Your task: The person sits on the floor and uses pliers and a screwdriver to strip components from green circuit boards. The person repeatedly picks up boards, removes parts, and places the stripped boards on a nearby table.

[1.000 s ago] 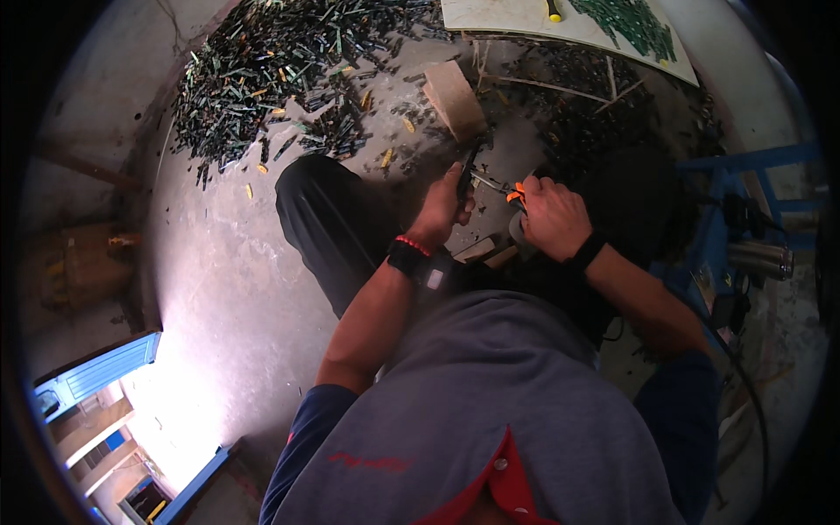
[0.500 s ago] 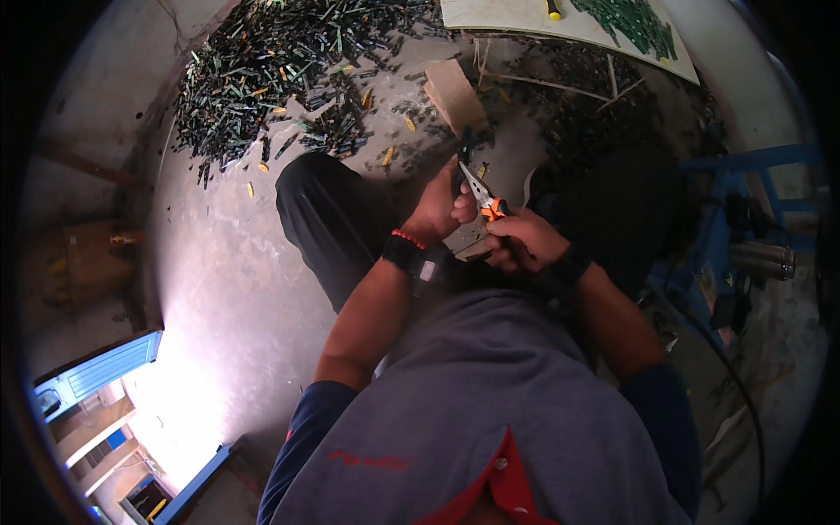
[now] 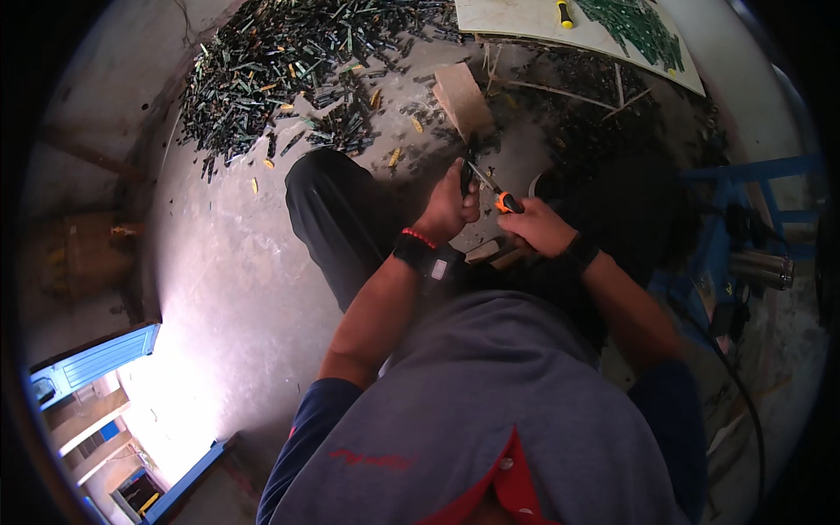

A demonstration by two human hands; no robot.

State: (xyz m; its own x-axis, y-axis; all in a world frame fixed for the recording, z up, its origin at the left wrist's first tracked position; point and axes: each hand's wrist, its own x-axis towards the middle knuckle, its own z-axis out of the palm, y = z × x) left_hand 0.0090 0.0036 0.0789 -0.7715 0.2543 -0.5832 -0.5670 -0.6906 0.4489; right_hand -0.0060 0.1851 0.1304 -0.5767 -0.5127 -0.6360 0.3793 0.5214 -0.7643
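Note:
My left hand is closed around a small dark strip, whose far end points away from me. In my right hand I grip long-nose pliers with orange and black handles. Their metal nose reaches left to the strip and seems to meet it close to my left fingertips. Whether the jaws are clamped on the strip I cannot tell. Both hands are held between my bent knees, above the floor.
A large heap of dark strips with some yellow pieces covers the floor ahead left. A brown block stands ahead. On a pale board lie a yellow-black screwdriver and green strips. At right are a blue frame and metal bottle.
The pliers have turned in my right hand, so their nose now shows narrower. My right hand has shifted slightly right. My left hand keeps its hold, and the whole view has shifted a little.

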